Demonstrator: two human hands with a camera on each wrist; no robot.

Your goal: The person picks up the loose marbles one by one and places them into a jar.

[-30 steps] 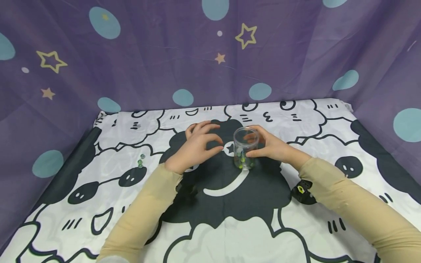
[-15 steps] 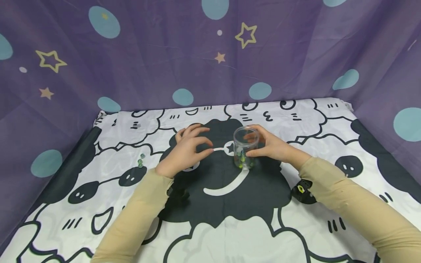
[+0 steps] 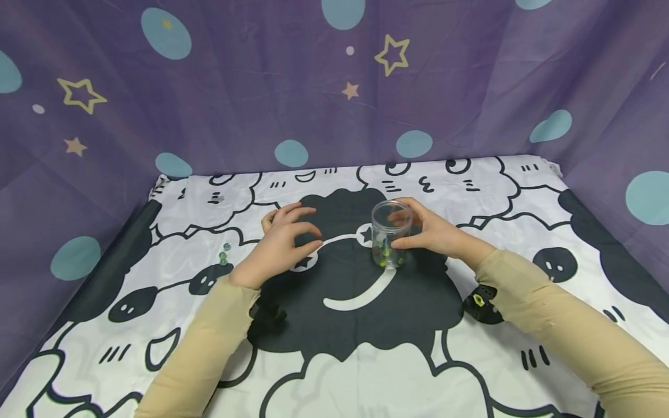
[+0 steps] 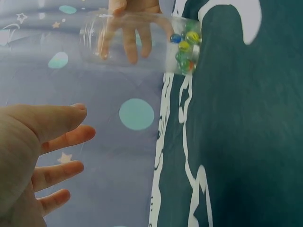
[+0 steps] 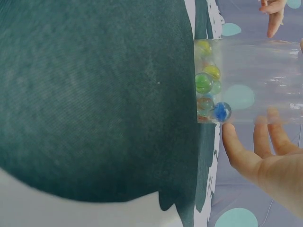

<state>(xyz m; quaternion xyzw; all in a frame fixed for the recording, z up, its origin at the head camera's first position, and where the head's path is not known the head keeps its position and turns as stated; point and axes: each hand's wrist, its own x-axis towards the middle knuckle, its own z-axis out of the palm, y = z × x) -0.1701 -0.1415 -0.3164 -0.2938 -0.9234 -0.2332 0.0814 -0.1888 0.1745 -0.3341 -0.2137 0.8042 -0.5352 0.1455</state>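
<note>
A clear plastic jar without a lid stands upright on the dark patch of the cloth. Glass marbles in green, yellow and blue lie at its bottom. My right hand holds the jar from the right, thumb in front and fingers behind. Over the cloth to the left of the jar is my left hand, fingers spread and loosely bent around nothing. In the left wrist view its fingertips stand apart from the jar. Further left, a few small green marbles rest on the white part of the cloth.
A black-and-white cartoon cloth covers the table. Behind and at both sides hangs a purple curtain with stars and blue dots. Black wrist-worn devices sit below the sleeves.
My left hand has moved left, away from the jar and closer to the loose green marbles. The right hand and the jar have stayed in place.
</note>
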